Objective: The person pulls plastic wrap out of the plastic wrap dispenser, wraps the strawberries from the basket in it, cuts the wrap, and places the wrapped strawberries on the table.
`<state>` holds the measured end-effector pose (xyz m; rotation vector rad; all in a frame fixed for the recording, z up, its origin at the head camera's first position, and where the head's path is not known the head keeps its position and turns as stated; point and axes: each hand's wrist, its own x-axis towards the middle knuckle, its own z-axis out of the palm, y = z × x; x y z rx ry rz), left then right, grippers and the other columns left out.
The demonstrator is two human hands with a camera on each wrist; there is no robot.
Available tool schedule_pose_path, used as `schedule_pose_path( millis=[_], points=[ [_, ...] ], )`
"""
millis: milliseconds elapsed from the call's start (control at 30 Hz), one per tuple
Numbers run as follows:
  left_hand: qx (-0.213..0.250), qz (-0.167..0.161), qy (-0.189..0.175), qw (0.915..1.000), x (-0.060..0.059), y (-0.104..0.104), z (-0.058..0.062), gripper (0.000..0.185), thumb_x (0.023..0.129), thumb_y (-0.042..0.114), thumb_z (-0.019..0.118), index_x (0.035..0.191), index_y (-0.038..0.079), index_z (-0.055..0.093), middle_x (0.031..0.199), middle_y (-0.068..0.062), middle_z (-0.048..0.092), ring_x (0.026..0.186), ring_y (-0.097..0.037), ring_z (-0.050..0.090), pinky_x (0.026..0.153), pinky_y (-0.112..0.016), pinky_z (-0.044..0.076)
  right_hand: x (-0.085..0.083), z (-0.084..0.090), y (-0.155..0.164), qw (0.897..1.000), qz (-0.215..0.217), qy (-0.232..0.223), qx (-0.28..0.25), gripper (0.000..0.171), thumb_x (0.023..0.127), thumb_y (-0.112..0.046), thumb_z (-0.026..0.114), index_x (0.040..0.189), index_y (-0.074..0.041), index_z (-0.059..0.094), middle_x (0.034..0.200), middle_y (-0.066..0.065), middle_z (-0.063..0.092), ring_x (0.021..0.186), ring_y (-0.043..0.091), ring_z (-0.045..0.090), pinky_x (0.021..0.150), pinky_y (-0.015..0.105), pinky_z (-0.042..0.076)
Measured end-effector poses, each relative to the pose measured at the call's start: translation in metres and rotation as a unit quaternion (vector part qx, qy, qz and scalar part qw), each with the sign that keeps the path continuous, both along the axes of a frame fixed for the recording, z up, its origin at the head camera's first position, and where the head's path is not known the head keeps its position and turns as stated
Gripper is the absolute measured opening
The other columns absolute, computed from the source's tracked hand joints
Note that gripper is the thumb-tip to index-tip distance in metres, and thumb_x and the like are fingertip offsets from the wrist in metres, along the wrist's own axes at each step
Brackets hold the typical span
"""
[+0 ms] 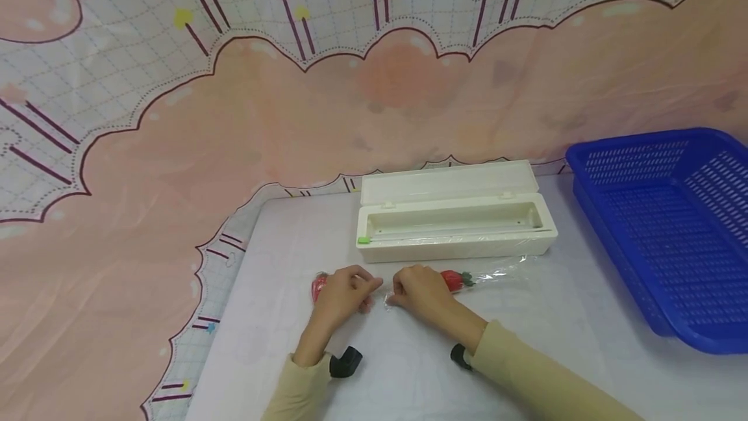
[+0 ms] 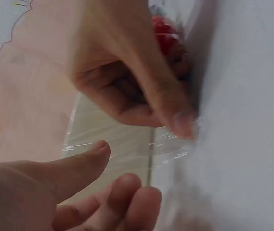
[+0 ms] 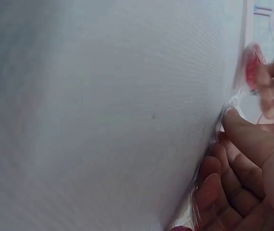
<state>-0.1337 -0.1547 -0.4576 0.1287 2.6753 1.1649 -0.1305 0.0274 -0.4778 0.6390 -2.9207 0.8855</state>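
Clear cling film (image 1: 497,274) lies across the table in front of a white cling film dispenser (image 1: 456,252). My right hand (image 1: 422,292) pinches the film between thumb and curled fingers, low over the tabletop. Just right of that hand lies a red strawberry (image 1: 450,280) with a green leafy top. My left hand (image 1: 346,292) faces it across a narrow gap, and the left wrist view shows its thumb (image 2: 86,161) apart from the fingers. Beyond the left hand, partly hidden by it, is another strawberry (image 1: 318,286); film covers it in the right wrist view.
The dispenser's lid (image 1: 450,182) is raised, and a green slider (image 1: 364,240) sits at the left of its cutter rail. A blue plastic basket (image 1: 619,265) stands to the right. Behind the white table (image 1: 280,232) hangs a patterned pink cloth (image 1: 292,122).
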Motion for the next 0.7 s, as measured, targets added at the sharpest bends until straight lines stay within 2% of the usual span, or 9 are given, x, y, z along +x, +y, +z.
schedule_pose_path(
  millis=[133, 200, 267, 367, 433, 533, 700],
  points=[
    [0.004, 0.012, 0.064, 0.9979, 0.0, -0.004, 0.015, 0.018, 0.089, 0.028, 0.074, 0.088, 0.011, 0.069, 0.058, 0.004, 0.063, 0.054, -0.016, 0.063, 0.049, -0.024, 0.043, 0.0, -0.001, 0.0, 1.0, 0.001, -0.006, -0.002, 0.034, 0.077, -0.025, 0.085, 0.059, -0.015, 0.057, 0.057, -0.007, 0.052, 0.057, 0.009, 0.045, 0.052, 0.025, 0.037],
    [0.003, 0.007, 0.124, 0.9922, -0.003, -0.006, 0.02, 0.013, 0.088, 0.025, 0.076, 0.09, 0.013, 0.07, 0.063, 0.004, 0.065, 0.059, -0.014, 0.064, 0.053, -0.023, 0.047, -0.001, -0.001, 0.0, 1.0, 0.001, -0.008, -0.002, 0.035, 0.077, -0.025, 0.085, 0.059, -0.015, 0.057, 0.057, -0.007, 0.053, 0.057, 0.009, 0.046, 0.052, 0.026, 0.037],
    [0.003, -0.009, 0.189, 0.9819, -0.007, -0.008, 0.024, 0.013, 0.087, 0.021, 0.077, 0.095, 0.012, 0.071, 0.072, 0.003, 0.067, 0.068, -0.014, 0.064, 0.059, -0.024, 0.051, -0.001, -0.002, 0.001, 1.0, 0.0, -0.01, -0.003, 0.035, 0.077, -0.025, 0.085, 0.059, -0.015, 0.056, 0.057, -0.007, 0.052, 0.057, 0.009, 0.046, 0.052, 0.026, 0.037],
    [-0.022, -0.032, 0.268, 0.9626, -0.016, -0.011, 0.025, 0.022, 0.087, 0.018, 0.078, 0.107, 0.012, 0.072, 0.095, 0.0, 0.069, 0.089, -0.014, 0.063, 0.078, -0.031, 0.055, -0.002, -0.003, 0.002, 1.0, 0.002, -0.016, -0.01, 0.035, 0.077, -0.024, 0.085, 0.059, -0.015, 0.056, 0.057, -0.007, 0.052, 0.058, 0.009, 0.045, 0.052, 0.025, 0.037],
    [-0.037, -0.05, 0.289, 0.9553, -0.021, -0.012, 0.026, 0.028, 0.087, 0.017, 0.077, 0.114, 0.011, 0.072, 0.109, -0.002, 0.068, 0.101, -0.018, 0.061, 0.087, -0.037, 0.054, -0.002, -0.003, 0.003, 1.0, 0.004, -0.021, -0.018, 0.035, 0.077, -0.024, 0.085, 0.059, -0.015, 0.056, 0.057, -0.007, 0.052, 0.057, 0.008, 0.045, 0.052, 0.025, 0.036],
    [-0.06, -0.068, 0.295, 0.9511, -0.029, -0.011, 0.025, 0.031, 0.088, 0.018, 0.076, 0.118, 0.012, 0.072, 0.12, -0.001, 0.066, 0.108, -0.019, 0.058, 0.092, -0.038, 0.052, -0.001, -0.003, 0.003, 0.999, 0.007, -0.025, -0.027, 0.034, 0.077, -0.023, 0.085, 0.059, -0.014, 0.057, 0.057, -0.008, 0.052, 0.057, 0.007, 0.044, 0.052, 0.023, 0.036],
    [-0.061, -0.081, 0.282, 0.9542, -0.039, -0.015, 0.02, 0.026, 0.088, 0.018, 0.075, 0.113, 0.011, 0.074, 0.114, 0.001, 0.07, 0.082, -0.011, 0.06, 0.07, -0.028, 0.051, -0.002, -0.003, 0.003, 0.999, 0.016, -0.029, -0.031, 0.032, 0.076, -0.022, 0.086, 0.06, -0.014, 0.059, 0.056, -0.008, 0.051, 0.057, 0.007, 0.044, 0.053, 0.023, 0.036]
  ],
)
